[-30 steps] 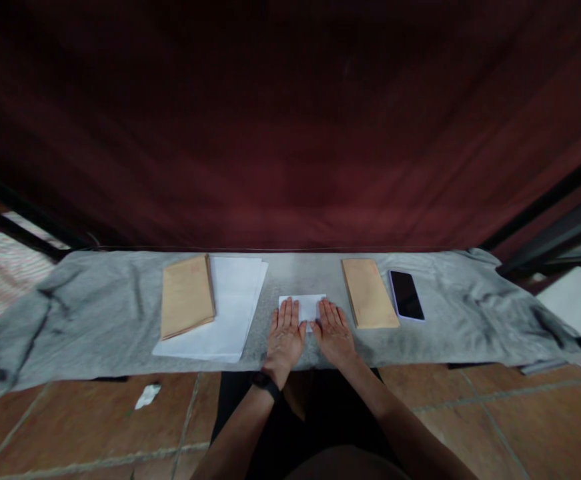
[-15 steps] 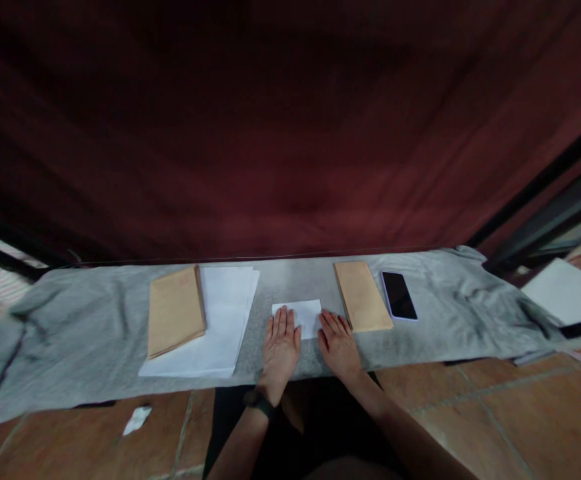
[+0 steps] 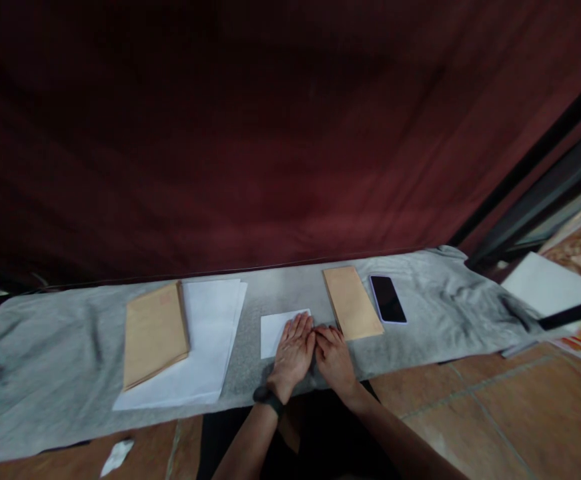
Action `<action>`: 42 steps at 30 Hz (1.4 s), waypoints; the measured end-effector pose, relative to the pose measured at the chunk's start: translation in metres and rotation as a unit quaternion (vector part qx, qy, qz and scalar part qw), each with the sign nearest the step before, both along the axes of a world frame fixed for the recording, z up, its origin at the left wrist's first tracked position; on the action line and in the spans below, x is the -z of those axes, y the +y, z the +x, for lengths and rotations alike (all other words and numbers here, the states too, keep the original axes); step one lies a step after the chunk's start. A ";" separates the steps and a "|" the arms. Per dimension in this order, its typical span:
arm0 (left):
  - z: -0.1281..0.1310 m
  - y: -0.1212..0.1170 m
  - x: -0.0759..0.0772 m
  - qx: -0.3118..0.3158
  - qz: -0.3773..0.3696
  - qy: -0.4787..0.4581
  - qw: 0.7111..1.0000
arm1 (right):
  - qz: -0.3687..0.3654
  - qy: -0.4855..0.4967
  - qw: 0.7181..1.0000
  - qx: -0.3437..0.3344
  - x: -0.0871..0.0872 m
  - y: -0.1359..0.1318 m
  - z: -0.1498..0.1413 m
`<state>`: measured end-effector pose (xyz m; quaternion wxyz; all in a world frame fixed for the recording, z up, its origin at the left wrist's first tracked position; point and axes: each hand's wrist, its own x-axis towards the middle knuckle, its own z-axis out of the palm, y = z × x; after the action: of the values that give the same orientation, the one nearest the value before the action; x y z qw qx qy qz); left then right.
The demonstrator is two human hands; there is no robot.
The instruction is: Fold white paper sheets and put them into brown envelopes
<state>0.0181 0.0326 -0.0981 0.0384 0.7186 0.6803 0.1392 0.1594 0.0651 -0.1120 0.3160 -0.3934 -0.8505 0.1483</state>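
Observation:
A small folded sheet of white paper (image 3: 271,333) lies on the grey cloth in front of me. My left hand (image 3: 294,350) rests flat across its right part, fingers stretched out, and covers much of it. Close beside, my right hand (image 3: 334,357) is at the paper's right edge with its fingers curled in and the fingertips near the left thumb. Whether anything is between those fingers is hidden. To the right of the right hand lies a stack of brown envelopes (image 3: 353,303).
Large white sheets (image 3: 210,340) lie on the left, partly under more brown envelopes (image 3: 155,333). A phone (image 3: 388,299) lies right of the right-hand envelopes. Grey cloth (image 3: 445,313) covers the narrow bench, against a dark red curtain (image 3: 290,200). A crumpled white scrap (image 3: 117,457) lies on the tiled floor.
My left hand has slid right over the folded paper. My right hand moved off the paper's face, and its fingers, flat before, are now curled at the right edge. The view has tilted.

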 end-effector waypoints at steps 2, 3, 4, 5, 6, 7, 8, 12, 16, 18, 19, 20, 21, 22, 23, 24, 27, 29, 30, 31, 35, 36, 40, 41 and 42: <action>-0.001 0.005 0.003 -0.010 0.000 0.013 1.000 | -0.007 -0.011 1.000 0.001 -0.003 -0.001 -0.001; -0.002 0.008 0.005 -0.016 0.001 0.020 1.000 | -0.009 -0.017 1.000 0.003 -0.004 -0.001 -0.001; -0.002 0.010 0.006 -0.022 0.002 0.027 0.999 | -0.010 -0.024 1.000 0.006 -0.006 -0.001 -0.001; -0.003 0.013 0.007 -0.027 0.003 0.033 0.999 | -0.010 -0.030 0.999 0.010 -0.007 -0.001 -0.001; -0.003 0.016 0.008 -0.031 0.005 0.037 0.999 | -0.010 -0.035 0.999 0.012 -0.008 -0.001 -0.001; -0.004 0.018 0.008 -0.035 0.008 0.041 0.999 | -0.010 -0.035 0.999 0.014 -0.009 -0.002 -0.001; -0.004 0.020 0.008 -0.039 0.012 0.044 0.998 | -0.012 -0.032 0.999 0.014 -0.009 -0.001 -0.001; -0.005 0.023 0.006 -0.056 0.021 0.053 0.997 | -0.022 -0.008 1.000 0.004 -0.007 -0.001 -0.001; -0.006 0.012 0.004 -0.080 0.029 0.066 0.994 | -0.023 0.003 1.000 -0.001 -0.005 -0.001 -0.002; -0.009 0.000 0.006 -0.086 0.034 0.071 0.993 | -0.020 0.003 1.000 0.000 -0.005 -0.002 -0.002; -0.012 -0.007 0.007 -0.086 0.037 0.073 0.993 | -0.017 0.001 1.000 0.003 -0.005 -0.003 -0.002; -0.015 -0.015 0.009 -0.084 0.040 0.075 0.993 | -0.014 -0.002 1.000 0.004 -0.006 -0.003 -0.002; -0.018 -0.024 0.011 -0.083 0.045 0.078 0.993 | -0.011 -0.005 1.000 0.004 -0.005 -0.003 -0.001; -0.021 -0.033 0.012 -0.084 0.049 0.080 0.992 | -0.011 -0.009 1.000 0.004 -0.005 -0.003 -0.001; -0.023 -0.041 0.014 -0.089 0.054 0.081 0.991 | -0.011 -0.012 1.000 0.003 -0.005 -0.002 -0.001; -0.026 -0.049 0.016 -0.097 0.059 0.081 0.990 | -0.013 -0.014 1.000 0.004 -0.004 -0.001 -0.001; -0.028 -0.068 0.019 -0.139 0.079 0.077 0.984 | -0.015 -0.017 1.000 0.014 -0.003 0.010 -0.006; -0.026 -0.075 0.021 -0.166 0.094 0.072 0.979 | -0.007 -0.027 0.999 0.015 -0.004 0.021 -0.013; -0.024 -0.077 0.021 -0.175 0.099 0.069 0.977 | -0.003 -0.038 0.999 0.013 -0.006 0.028 -0.018; -0.023 -0.078 0.021 -0.180 0.103 0.067 0.976 | -0.003 -0.055 0.998 0.006 -0.008 0.035 -0.023; -0.021 -0.078 0.020 -0.182 0.108 0.064 0.975 | -0.043 -0.129 0.990 -0.026 -0.021 0.060 -0.041; -0.021 -0.078 0.020 -0.181 0.109 0.064 0.975 | -0.052 -0.137 0.989 -0.029 -0.024 0.064 -0.045; -0.021 -0.078 0.019 -0.183 0.113 0.059 0.975 | -0.071 -0.141 0.987 -0.028 -0.031 0.076 -0.052; -0.021 -0.079 0.019 -0.183 0.115 0.055 0.975 | -0.077 -0.139 0.987 -0.027 -0.031 0.078 -0.053; -0.020 -0.079 0.019 -0.184 0.118 0.050 0.975 | -0.083 -0.135 0.987 -0.025 -0.032 0.080 -0.054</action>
<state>-0.0022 -0.0466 -0.1172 -0.1066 0.5867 0.7807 0.1869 0.1057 0.1447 -0.0801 0.1607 -0.4129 -0.8799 0.1716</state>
